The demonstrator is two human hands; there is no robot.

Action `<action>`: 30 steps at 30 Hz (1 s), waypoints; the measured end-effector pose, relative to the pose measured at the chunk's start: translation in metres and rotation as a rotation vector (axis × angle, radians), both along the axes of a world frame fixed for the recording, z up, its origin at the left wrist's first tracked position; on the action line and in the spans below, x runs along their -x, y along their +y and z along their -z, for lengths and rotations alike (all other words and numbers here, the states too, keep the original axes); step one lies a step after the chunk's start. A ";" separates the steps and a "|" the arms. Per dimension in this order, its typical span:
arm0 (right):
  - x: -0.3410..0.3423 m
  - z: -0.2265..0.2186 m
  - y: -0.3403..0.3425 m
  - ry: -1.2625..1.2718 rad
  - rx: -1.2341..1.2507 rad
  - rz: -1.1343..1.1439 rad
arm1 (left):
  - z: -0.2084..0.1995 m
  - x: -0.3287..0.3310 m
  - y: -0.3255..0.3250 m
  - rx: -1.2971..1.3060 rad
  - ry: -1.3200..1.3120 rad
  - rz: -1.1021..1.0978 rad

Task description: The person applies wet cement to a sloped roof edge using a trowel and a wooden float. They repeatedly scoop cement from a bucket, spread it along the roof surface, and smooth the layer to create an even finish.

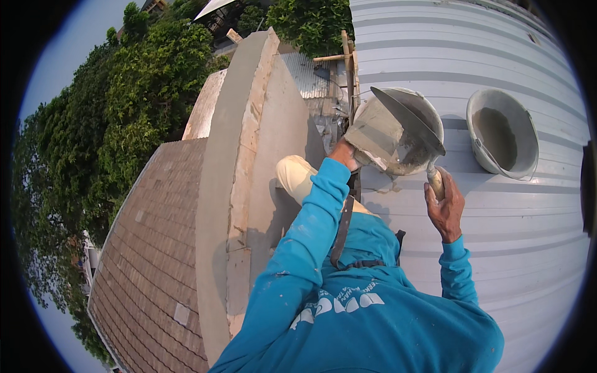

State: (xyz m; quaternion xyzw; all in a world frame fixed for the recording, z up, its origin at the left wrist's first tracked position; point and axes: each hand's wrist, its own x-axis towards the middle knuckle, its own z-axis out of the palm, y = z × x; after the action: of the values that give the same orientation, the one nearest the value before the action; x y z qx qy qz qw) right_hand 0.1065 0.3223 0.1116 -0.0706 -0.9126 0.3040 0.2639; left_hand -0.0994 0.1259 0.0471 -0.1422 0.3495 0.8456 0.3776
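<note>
My right hand (446,210) grips the handle of a pointed trowel (409,117), whose broad grey blade slants across the mouth of a bucket (440,118). My left hand (344,154) is closed on the near-left edge of a flat, mortar-coated board (375,133), held over the left part of the same bucket. Wet-looking grey mortar (410,158) shows inside it, below the blade. Board and blade hide much of the bucket's inside, and some of my left fingers are out of sight under the board.
A second bucket (528,133) with grey contents stands at right on the ribbed metal roof (516,248). Left of me runs a mortar-topped wall (217,186), with a tiled roof (149,236) beyond it. Wooden poles (346,68) rise behind the first bucket.
</note>
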 end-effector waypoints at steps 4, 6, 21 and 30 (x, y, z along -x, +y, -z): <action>-0.015 0.011 -0.014 0.013 -0.066 -0.100 | 0.015 0.000 0.004 -0.103 0.040 0.036; -0.020 0.010 -0.023 -0.022 -0.041 -0.138 | 0.023 0.003 0.001 0.171 0.456 0.160; 0.010 0.043 -0.007 -0.169 -0.131 -0.089 | 0.012 -0.049 -0.038 0.011 0.498 0.169; 0.034 0.039 0.020 -0.259 -0.150 0.010 | 0.010 -0.063 -0.071 0.181 0.521 0.081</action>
State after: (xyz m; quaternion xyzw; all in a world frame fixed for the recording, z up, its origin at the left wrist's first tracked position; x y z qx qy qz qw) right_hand 0.0726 0.3419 0.0726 -0.0941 -0.9588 0.2221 0.1499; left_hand -0.0365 0.0545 0.0374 0.0611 0.5142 0.8033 0.2943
